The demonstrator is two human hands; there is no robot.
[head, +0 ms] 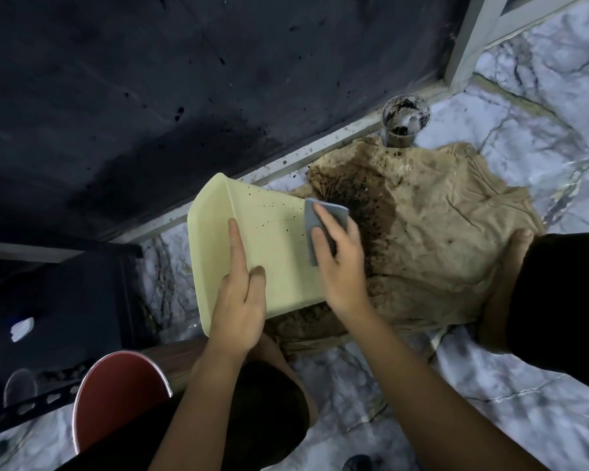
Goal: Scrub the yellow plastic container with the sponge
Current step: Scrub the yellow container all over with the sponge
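Head view: my left hand (238,300) grips the tilted container (252,232) by its near rim, held over the cloth (439,239); right hand (337,260) presses sponge (323,219) at its far edge. Open floor (422,385) right.

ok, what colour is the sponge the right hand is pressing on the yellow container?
Grey-blue sponge under the right hand; head view, the only one.

The left hand (237,302) steadies the yellow container (269,253); the right hand (340,263) presses a seemingly grey sponge (323,219) against it.
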